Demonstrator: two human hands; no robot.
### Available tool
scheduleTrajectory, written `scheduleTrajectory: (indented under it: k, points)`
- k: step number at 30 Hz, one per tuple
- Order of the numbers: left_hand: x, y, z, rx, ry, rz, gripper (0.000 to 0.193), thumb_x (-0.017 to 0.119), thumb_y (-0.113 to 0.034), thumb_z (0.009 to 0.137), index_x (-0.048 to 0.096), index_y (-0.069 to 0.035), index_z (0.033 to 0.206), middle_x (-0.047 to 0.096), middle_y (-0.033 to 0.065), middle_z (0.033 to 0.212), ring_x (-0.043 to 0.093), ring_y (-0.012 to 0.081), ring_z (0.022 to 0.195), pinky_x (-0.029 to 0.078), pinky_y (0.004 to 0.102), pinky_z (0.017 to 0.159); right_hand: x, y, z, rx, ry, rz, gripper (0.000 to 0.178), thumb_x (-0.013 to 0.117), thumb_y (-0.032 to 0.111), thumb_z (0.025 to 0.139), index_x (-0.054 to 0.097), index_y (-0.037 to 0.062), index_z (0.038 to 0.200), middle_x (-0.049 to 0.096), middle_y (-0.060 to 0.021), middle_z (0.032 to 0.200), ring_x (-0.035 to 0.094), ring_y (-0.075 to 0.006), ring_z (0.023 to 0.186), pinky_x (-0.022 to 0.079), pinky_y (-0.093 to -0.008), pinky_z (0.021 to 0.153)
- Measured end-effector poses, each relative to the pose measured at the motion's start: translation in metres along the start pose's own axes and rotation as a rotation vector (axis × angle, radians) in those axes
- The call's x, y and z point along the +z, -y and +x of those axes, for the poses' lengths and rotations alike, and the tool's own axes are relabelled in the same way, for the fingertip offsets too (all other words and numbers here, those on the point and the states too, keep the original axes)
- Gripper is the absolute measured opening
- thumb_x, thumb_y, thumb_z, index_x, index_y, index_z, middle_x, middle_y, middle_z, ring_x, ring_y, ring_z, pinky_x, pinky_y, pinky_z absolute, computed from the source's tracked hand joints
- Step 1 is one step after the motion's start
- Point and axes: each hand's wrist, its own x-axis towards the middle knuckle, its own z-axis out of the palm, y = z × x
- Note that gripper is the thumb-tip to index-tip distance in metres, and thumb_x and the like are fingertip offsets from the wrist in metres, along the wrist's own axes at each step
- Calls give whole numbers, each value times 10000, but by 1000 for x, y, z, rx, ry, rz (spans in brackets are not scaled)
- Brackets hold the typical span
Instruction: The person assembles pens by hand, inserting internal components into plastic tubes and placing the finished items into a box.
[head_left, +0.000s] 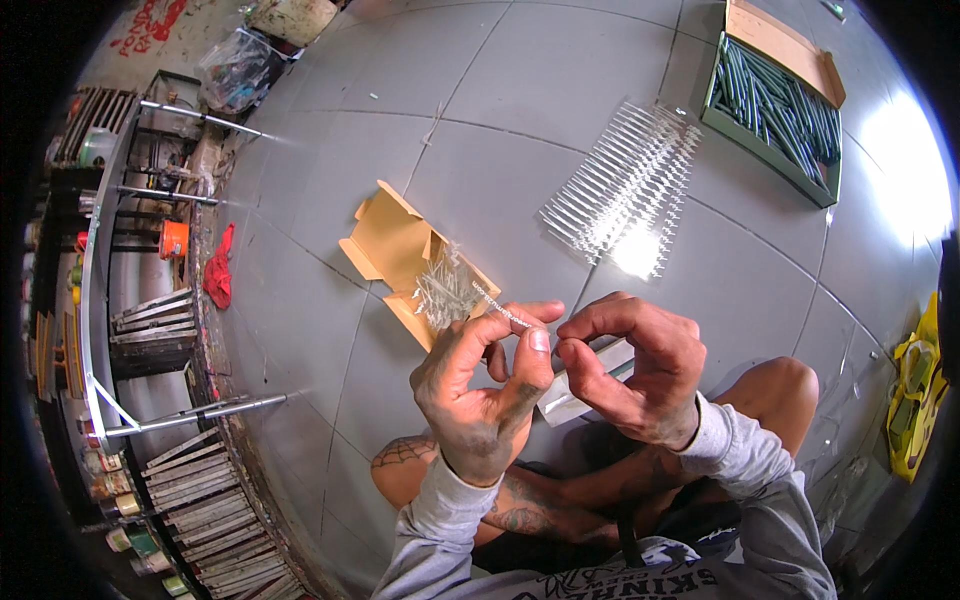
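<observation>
My left hand point(478, 395) pinches a thin clear strip point(488, 298) with white lettering, held up in front of me. My right hand point(645, 370) is just beside it, thumb and finger nearly meeting; can't tell if they hold anything. Step, I'd judge: fingertip work on one strip. Next move calls for a light, steady pinch. Open cardboard box point(395, 238) with clear pieces point(450, 292) sits beyond my left hand.

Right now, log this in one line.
left hand: holding printed strip; right hand: curled alongside, hold unclear; brown carton: clear pieces; green box: dark sticks
</observation>
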Motion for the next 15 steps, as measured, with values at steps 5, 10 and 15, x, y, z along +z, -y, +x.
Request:
scheduleTrajectory:
  k: [5,10,15]
  points:
    - [1,-1,0,16,29,-1,119,756,-96,882,679,-19,930,764,98,929,684,110,808,391,217,509,0,0,-1,4,-9,-16,131,728,-32,811,671,-31,929,717,-106,840,718,-189,716,553,-291,643]
    - [3,1,-2,51,22,45,111,770,-102,869,699,-37,924,775,71,935,637,86,711,386,213,493,-1,3,1,9,1,-32,108,718,-8,832,675,-24,929,716,-106,823,714,-173,703,554,-293,634]
    - [-3,-9,0,101,63,270,121,805,-93,822,731,-71,915,784,13,896,531,60,587,388,236,533,-7,7,3,98,44,18,94,704,19,849,678,-34,921,759,-131,876,718,-141,706,574,-278,654]
